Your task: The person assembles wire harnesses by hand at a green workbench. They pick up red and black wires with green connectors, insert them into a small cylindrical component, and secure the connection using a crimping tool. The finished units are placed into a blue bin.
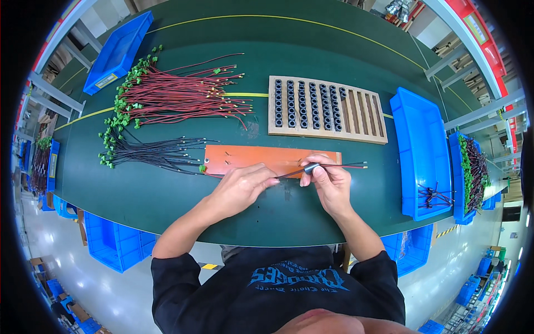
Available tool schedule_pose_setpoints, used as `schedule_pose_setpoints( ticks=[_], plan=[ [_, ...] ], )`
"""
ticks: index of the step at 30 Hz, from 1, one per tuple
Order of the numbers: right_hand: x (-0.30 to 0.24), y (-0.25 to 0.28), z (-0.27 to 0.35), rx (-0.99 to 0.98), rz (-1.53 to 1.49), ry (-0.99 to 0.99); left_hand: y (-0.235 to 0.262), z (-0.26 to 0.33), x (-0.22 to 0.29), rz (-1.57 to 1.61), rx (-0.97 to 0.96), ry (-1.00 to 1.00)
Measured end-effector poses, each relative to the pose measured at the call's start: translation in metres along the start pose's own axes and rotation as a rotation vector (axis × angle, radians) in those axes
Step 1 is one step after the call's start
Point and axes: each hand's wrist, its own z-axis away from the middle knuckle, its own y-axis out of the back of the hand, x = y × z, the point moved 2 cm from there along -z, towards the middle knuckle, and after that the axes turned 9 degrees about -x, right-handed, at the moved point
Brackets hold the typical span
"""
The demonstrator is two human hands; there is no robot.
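Observation:
My right hand (332, 186) pinches a dark cylindrical ferrite core (311, 167) between thumb and fingers. A black and a red wire run through the core, and their bare-looking tips (364, 165) stick out to its right. To the left, my left hand (245, 185) is closed on the same pair of wires (289, 174), holding them roughly level. Both hands are over the near edge of an orange board (256, 155) lying on the green table. A small green connector (202, 168) shows at the board's left end, beside my left hand.
Red wires (178, 96) and black wires (161, 153) with green connectors lie at left. Beyond the board, a wooden rack (356, 134) holds rows of black cores. A blue tray (416, 150) at right contains a few wired pieces; another blue bin (458, 178) stands beside it.

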Motion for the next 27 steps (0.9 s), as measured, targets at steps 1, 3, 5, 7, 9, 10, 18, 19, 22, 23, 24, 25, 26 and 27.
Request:
schedule_pose_setpoints(
  ticks=[1,3,5,7,9,10,18,19,22,23,24,25,26,27],
  plan=[
    [0.000,-0.005,-0.001,-0.045,0.003,-0.038,0.001,0.000,-0.001,-0.004,-0.001,0.004],
    [0.003,-0.022,-0.005,-0.125,0.006,-0.109,0.001,0.000,0.001,-0.011,0.010,-0.022],
    [0.013,-0.021,-0.005,-0.152,-0.004,-0.082,-0.002,-0.005,0.006,-0.017,0.039,-0.083],
    [0.015,-0.014,-0.008,-0.144,-0.018,0.022,0.013,-0.005,0.009,-0.094,-0.016,-0.042],
    [0.009,-0.013,-0.009,-0.089,-0.011,0.039,0.025,0.000,0.006,-0.150,-0.012,-0.017],
    [0.006,-0.014,-0.013,-0.083,-0.024,0.031,0.029,0.002,0.001,-0.166,0.017,-0.022],
    [0.015,-0.041,-0.036,-0.077,-0.014,0.003,0.074,0.008,-0.004,-0.075,-0.009,0.003],
    [0.016,-0.041,-0.039,-0.030,-0.103,0.020,0.082,0.015,-0.012,0.037,-0.001,0.143],
    [0.020,-0.049,-0.048,0.050,-0.241,0.001,0.095,0.035,-0.038,0.238,-0.008,0.214],
    [0.022,-0.049,-0.050,0.071,-0.249,-0.013,0.091,0.036,-0.041,0.286,0.014,0.197],
    [0.025,-0.052,-0.052,0.076,-0.265,-0.010,0.089,0.038,-0.042,0.288,0.004,0.188],
    [0.027,-0.055,-0.053,0.082,-0.280,-0.006,0.088,0.039,-0.042,0.288,-0.007,0.179],
    [0.029,-0.056,-0.053,0.090,-0.289,-0.006,0.085,0.037,-0.040,0.251,-0.049,0.176],
    [0.031,-0.057,-0.053,0.098,-0.297,-0.006,0.084,0.037,-0.040,0.214,-0.091,0.172]
  ],
)
